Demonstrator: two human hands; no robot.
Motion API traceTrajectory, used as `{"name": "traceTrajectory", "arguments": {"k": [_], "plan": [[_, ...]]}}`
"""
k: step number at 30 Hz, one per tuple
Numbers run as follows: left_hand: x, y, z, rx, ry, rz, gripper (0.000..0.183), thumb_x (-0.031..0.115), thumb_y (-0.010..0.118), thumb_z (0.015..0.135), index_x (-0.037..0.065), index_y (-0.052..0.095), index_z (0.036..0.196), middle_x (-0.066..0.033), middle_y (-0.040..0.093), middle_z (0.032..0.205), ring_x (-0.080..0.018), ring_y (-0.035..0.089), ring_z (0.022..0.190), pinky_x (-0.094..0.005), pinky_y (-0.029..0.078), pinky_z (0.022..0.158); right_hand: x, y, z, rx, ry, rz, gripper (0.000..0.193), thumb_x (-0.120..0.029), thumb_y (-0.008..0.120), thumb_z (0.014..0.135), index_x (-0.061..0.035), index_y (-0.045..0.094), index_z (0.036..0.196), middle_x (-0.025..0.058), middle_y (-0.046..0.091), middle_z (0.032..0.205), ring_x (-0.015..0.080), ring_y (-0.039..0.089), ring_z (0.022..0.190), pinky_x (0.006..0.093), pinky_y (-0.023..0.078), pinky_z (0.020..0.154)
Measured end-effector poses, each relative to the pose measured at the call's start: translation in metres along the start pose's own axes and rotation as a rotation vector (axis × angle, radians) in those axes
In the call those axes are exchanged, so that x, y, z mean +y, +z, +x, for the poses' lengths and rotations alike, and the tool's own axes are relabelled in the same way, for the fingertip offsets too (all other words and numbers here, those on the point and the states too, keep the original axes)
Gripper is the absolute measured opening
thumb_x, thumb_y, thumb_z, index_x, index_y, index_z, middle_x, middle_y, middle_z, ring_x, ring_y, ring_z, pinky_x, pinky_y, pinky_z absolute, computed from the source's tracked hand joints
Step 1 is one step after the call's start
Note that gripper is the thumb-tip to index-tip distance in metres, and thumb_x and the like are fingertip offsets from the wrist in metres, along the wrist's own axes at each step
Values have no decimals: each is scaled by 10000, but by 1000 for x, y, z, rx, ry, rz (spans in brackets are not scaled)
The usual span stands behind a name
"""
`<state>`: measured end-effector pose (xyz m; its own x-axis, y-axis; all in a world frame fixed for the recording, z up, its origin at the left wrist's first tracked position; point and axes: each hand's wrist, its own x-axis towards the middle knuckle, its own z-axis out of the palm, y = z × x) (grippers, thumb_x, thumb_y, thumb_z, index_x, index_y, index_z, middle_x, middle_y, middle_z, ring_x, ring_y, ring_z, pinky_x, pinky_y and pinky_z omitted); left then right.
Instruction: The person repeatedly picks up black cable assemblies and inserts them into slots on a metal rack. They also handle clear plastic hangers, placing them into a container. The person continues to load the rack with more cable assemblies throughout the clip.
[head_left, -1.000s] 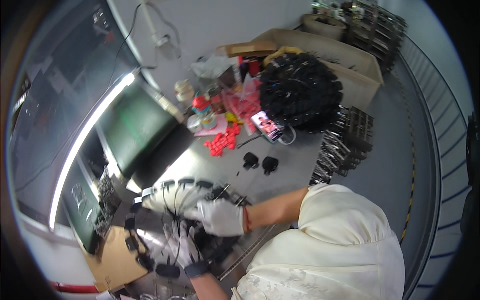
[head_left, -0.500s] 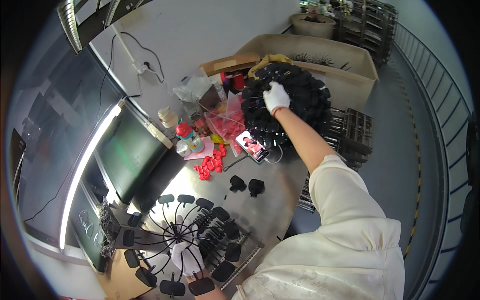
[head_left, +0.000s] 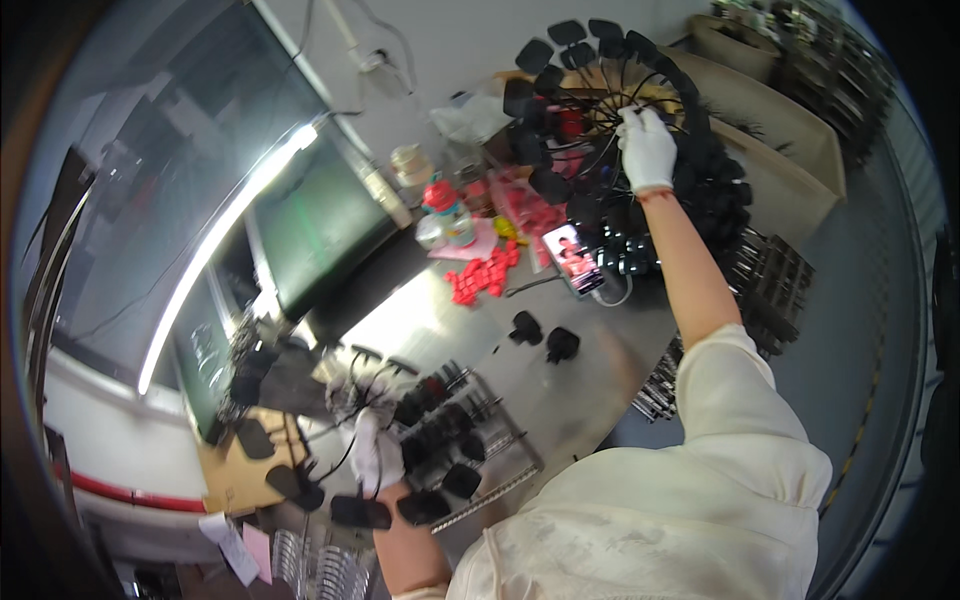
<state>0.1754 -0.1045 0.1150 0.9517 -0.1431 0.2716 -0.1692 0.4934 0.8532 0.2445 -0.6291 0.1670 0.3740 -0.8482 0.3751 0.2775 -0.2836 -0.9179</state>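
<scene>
1. Grey table [head_left: 540, 400]: phone [head_left: 574, 262] toward far edge, its screen unreadable.
2. Right hand [head_left: 648, 150] pinches one black-padded bunch [head_left: 608, 112] above far-right corner.
3. Left hand [head_left: 377, 455] clasps second bunch [head_left: 352, 400] toward near-left corner.

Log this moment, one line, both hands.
white-gloved left hand: at black ring of thin-stemmed pads | white-gloved right hand: gripping second black padded ring | lit rectangular phone: beside black heap

Right fingers [head_left: 632, 120] hold a black-padded ring [head_left: 578, 55] (left fingers [head_left: 369, 422] hold a second ring [head_left: 360, 512]).
</scene>
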Motion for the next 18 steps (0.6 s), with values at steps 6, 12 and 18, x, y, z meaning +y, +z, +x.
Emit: {"name": "traceTrajectory", "arguments": {"k": [6, 12, 18], "plan": [[-9, 29, 34, -104, -97, 22, 673, 9, 649, 854, 159, 411, 1464, -103, 610, 1256, -251, 643, 1112, -409, 585, 914, -110, 29, -208, -632, 425, 451, 217, -288, 628, 1040, -78, 677, 1016, -27, 571, 721, 53, 518, 592, 209, 393, 524], [14, 31, 5, -321, -91, -48, 726, -49, 705, 828, 62, 422, 1487, -105, 599, 1326, -195, 622, 1155, -328, 526, 982, -144, 39, -325, -954, 577, 377, 223, -266, 629, 1040, -50, 678, 1013, -3, 621, 746, 58, 553, 617, 217, 439, 554], [43, 30, -38, -208, -129, 5, 964, 190, 849, 782, 1, 304, 1554, -119, 592, 1315, -191, 625, 1087, -316, 528, 937, -132, 58, -393, -964, 688, 635, 234, -246, 623, 1049, -21, 681, 1030, 8, 628, 758, 66, 570, 635, 227, 452, 584]]}}
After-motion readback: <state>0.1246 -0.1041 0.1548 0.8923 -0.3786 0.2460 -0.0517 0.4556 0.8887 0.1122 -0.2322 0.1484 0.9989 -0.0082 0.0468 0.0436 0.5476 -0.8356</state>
